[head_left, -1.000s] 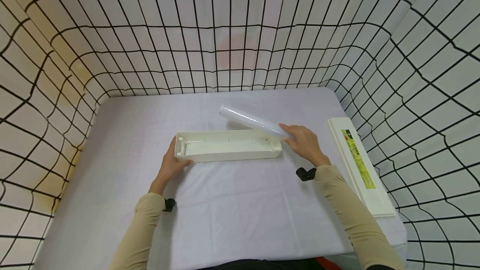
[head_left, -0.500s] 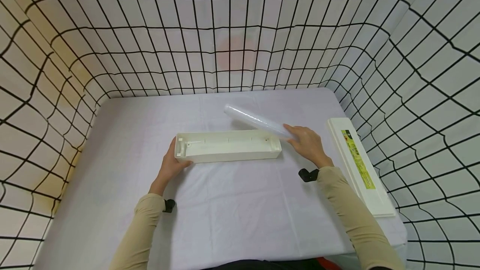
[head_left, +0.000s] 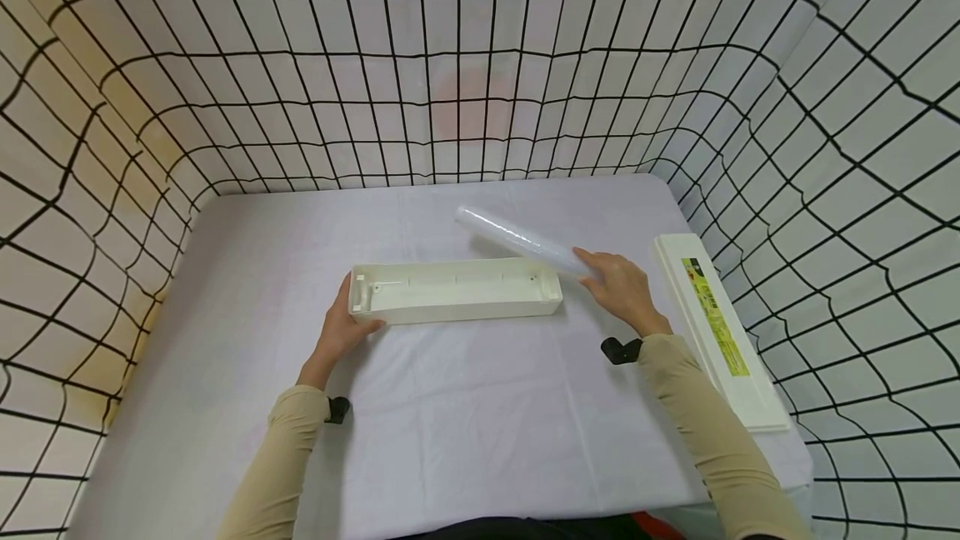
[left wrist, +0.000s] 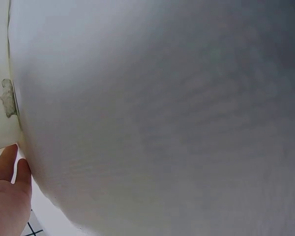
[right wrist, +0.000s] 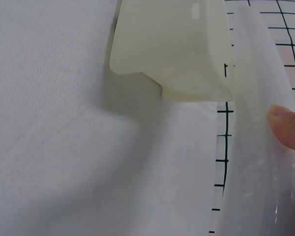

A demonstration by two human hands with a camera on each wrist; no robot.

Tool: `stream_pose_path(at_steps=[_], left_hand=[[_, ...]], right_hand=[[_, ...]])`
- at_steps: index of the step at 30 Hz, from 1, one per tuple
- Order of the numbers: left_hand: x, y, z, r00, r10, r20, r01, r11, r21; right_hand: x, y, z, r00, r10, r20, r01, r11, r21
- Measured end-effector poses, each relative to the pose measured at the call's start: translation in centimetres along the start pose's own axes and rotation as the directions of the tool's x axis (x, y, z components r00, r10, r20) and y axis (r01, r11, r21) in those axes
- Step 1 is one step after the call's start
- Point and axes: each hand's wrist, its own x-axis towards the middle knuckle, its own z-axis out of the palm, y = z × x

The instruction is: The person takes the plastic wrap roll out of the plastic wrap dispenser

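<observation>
The left hand (head_left: pixel 341 332) grips the left end of the tray (head_left: pixel 456 290), fingers curled round its corner. The right hand (head_left: pixel 621 290) pinches the near end of the roll (head_left: pixel 521 242), held tilted beyond the tray's right end. The roll looks light, smooth, likely slippery; grasp near an end. It is clear, glossy film.
</observation>
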Motion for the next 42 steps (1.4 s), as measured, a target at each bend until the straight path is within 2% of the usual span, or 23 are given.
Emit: stream_pose_path(at_steps=[15,34,42], left_hand=[[0.1,-0.3,-0.1,1.000,-0.012,0.007,0.012,1.000,-0.001],[0.1,-0.2,0.1,1.000,-0.010,0.002,0.010,1.000,-0.006],[0.1,-0.3,0.1,1.000,-0.027,0.003,0.027,1.000,-0.001]], right_hand=[[-0.6,0.7,-0.1,0.998,0.048,-0.041,-0.046,0.998,0.042],[-1.3,1.5,-0.7,0.994,0.101,-0.048,-0.099,0.994,0.045],[-2.0,2.1,-1.0,0.989,0.135,-0.053,-0.132,0.990,0.049]])
